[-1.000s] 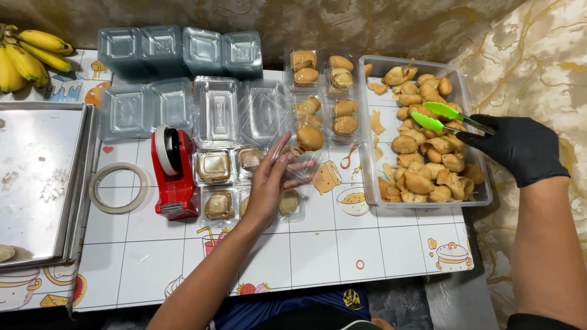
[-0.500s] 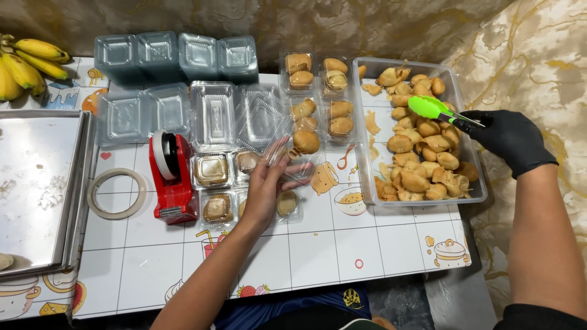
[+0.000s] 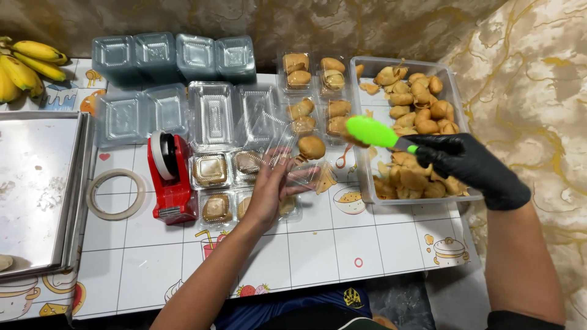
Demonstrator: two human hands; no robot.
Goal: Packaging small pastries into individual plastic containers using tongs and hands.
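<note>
My bare left hand (image 3: 272,192) holds an open clear plastic box (image 3: 299,168) with a golden fried pastry (image 3: 312,146) lying in its far part. My right hand (image 3: 474,165), in a black glove, grips green tongs (image 3: 373,131). Their tips hover over the left rim of a large clear tub (image 3: 455,91) full of fried pastries, just right of the open box. A brown piece seems pinched in the tips, though I cannot be sure. Two more clear boxes with pastries (image 3: 315,110) sit open behind the held one.
Small closed boxes with brown squares (image 3: 211,171) sit beside a red tape dispenser (image 3: 171,177) and a tape roll (image 3: 115,194). Stacks of empty clear boxes (image 3: 174,58) line the back. A metal tray (image 3: 36,183) lies at left, bananas (image 3: 27,64) in the far left corner.
My right hand has carried the tongs left from over the tub toward the open box. My left hand stays on the box, its lid now spread wider.
</note>
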